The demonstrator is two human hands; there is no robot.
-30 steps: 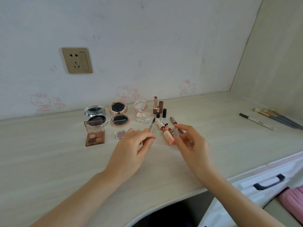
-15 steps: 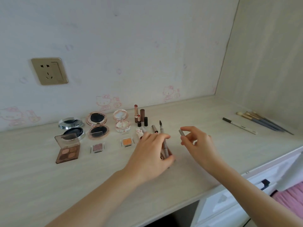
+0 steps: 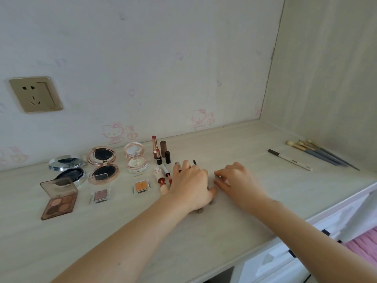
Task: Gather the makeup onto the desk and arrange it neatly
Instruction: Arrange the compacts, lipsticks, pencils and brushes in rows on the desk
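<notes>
The makeup sits in rows toward the back edge of the surface [image 3: 234,231]: compacts [image 3: 103,165] and a palette [image 3: 59,198] at the left, two small pans [image 3: 140,186] in front, lipsticks [image 3: 160,150] standing upright behind. This looks like sorting by kind, flat cases together and tubes together.

The left hand [image 3: 190,185] lies over the slim tubes and pencils [image 3: 163,176], fingers spread and pressed down, probably squaring them into line; a brush tip pokes out past them. The right hand [image 3: 236,180] pinches something small and grey at its fingertips, too small to name.

A pen [image 3: 289,159] and brushes [image 3: 318,153] lie well apart, near the right back corner, not yet gathered.
</notes>
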